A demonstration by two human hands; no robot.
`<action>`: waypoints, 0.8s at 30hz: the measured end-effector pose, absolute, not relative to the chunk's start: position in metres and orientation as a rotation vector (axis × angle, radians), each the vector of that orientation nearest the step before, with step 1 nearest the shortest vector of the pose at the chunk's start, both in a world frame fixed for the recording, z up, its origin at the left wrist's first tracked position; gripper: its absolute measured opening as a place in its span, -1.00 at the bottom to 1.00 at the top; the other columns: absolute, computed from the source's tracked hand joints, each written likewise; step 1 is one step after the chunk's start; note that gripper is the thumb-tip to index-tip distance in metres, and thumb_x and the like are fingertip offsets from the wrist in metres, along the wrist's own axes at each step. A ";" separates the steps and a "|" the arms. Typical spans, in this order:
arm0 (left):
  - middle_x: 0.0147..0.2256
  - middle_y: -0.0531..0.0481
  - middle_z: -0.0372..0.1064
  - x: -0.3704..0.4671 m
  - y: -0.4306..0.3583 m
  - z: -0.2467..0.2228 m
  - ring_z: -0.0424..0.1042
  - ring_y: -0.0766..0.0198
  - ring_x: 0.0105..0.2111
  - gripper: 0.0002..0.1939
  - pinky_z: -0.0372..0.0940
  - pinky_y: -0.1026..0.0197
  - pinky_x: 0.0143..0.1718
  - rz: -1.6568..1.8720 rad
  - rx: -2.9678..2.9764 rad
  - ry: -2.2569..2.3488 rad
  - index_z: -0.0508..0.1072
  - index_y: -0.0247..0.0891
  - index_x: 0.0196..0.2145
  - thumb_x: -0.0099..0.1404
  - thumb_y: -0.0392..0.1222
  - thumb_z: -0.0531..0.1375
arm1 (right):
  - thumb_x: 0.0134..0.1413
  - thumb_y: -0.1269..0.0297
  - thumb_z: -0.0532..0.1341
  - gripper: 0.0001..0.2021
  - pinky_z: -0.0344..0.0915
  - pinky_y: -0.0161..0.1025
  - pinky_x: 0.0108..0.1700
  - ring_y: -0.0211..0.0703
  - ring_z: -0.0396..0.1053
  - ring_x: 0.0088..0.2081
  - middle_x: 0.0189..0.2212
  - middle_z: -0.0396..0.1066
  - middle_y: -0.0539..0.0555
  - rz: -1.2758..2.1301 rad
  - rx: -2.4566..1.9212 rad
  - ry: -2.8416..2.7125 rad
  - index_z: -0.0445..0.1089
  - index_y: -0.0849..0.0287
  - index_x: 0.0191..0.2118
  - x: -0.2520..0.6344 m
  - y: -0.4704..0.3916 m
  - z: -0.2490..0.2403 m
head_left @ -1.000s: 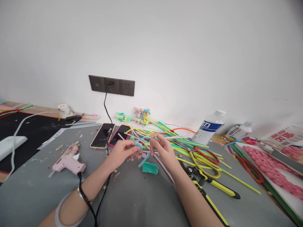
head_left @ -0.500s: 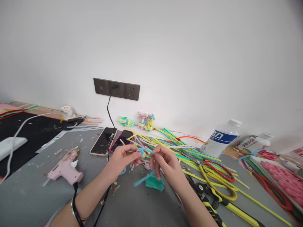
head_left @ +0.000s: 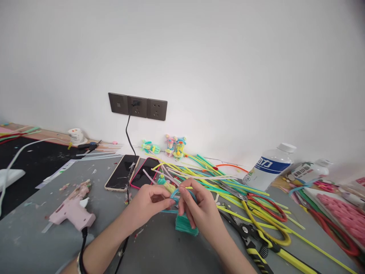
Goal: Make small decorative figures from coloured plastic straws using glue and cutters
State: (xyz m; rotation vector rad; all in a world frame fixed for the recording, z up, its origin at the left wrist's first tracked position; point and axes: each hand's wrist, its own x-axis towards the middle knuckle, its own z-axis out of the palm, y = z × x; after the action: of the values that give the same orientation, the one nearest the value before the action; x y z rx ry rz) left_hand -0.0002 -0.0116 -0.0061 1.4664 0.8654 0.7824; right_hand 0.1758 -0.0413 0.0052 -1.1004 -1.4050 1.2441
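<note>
My left hand (head_left: 152, 201) pinches a light-blue pipe cleaner (head_left: 175, 193) between thumb and fingertips. Bent into a loop, the same strand runs to my right hand (head_left: 198, 203), whose thumb and fingers are closed on it. Just behind the fingertips shows a small yellow and teal pipe-cleaner figure (head_left: 168, 185), partly covered; I cannot tell whether a hand touches it. Below the hands lies a bundle of short teal pieces (head_left: 185, 225), its right edge close to my right fingers.
Loose pipe cleaners (head_left: 205, 173), scissors (head_left: 248, 201) and yellow-black pliers (head_left: 253, 236) spread to the right, near a white bottle (head_left: 270, 167). Two phones (head_left: 121, 173) and a corded pink glue gun (head_left: 72, 211) lie left. Finished-looking small figures (head_left: 175, 146) stand against the wall.
The blue strand has been bent into a loop between my fingers, and both hands have shifted slightly. More of the yellow and teal figure now shows behind them. The view has turned a little.
</note>
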 end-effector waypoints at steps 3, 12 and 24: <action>-0.46 0.03 0.30 -0.001 -0.011 -0.007 0.30 0.30 -0.41 -0.74 0.28 0.28 -0.33 0.777 1.493 0.870 0.48 -0.31 -0.51 0.22 -0.08 0.27 | 0.25 -0.08 0.11 -0.66 -0.11 -0.45 -0.76 -0.45 0.01 -0.83 -0.70 0.33 -0.12 1.231 -1.105 -1.390 0.22 0.11 -0.32 0.175 -0.041 0.004; -0.52 0.02 0.38 -0.002 -0.011 0.007 0.32 0.30 -0.47 -0.66 0.22 0.26 -0.39 0.892 1.433 0.918 0.50 -0.28 -0.50 0.21 0.06 0.26 | 0.13 -0.07 0.24 -0.63 0.25 -0.31 -0.55 -0.31 0.30 -0.64 -0.52 0.37 -0.01 1.222 -1.058 -1.401 0.29 0.13 -0.47 0.180 -0.035 0.003; -0.55 0.00 0.35 -0.003 -0.011 0.009 0.17 0.34 -0.54 -0.62 0.09 0.26 -0.48 0.902 1.454 0.995 0.51 -0.28 -0.55 0.16 0.11 0.27 | -0.10 -0.03 0.41 -0.66 0.13 -0.33 -0.59 -0.33 0.15 -0.64 -0.64 0.30 -0.03 1.385 -1.097 -1.340 0.48 0.17 -0.53 0.184 -0.028 -0.005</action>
State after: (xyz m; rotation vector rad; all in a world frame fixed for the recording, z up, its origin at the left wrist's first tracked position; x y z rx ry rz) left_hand -0.0027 -0.0106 0.0092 1.4536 0.9948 0.9023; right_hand 0.1843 -0.0277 -0.0045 -1.0969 -1.3403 1.3854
